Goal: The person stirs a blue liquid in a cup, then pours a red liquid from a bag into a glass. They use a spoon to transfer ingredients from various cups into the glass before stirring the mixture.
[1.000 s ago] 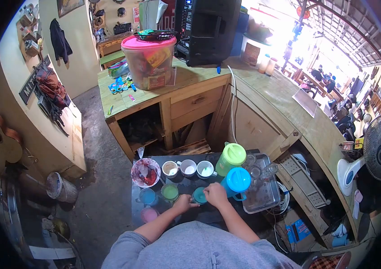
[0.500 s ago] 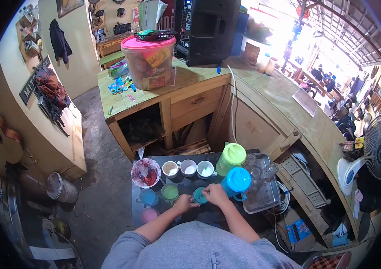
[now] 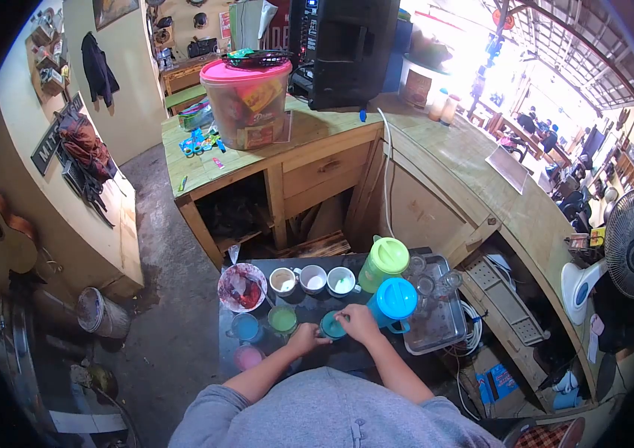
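Your left hand (image 3: 308, 337) and right hand (image 3: 358, 322), fingers curled, held the teal cup (image 3: 331, 326) at lower centre. Moving it likely needed a level lift, clear of the blue jug (image 3: 395, 301).

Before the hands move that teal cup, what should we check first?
1. Both hands on the cup: left hand and right hand touch the teal cup. Ok.
2. Cup upright on the dark table: ok.
3. Grip closed firmly: cannot tell, the fingers are too small to read.
4. How full the cup is: cannot tell, the right hand covers part of it.
5. Room on the left: the green cup stands close by the left hand. Probably not ok.
6. Room on the right: the blue-lidded jug stands right beside the right hand. Not ok.
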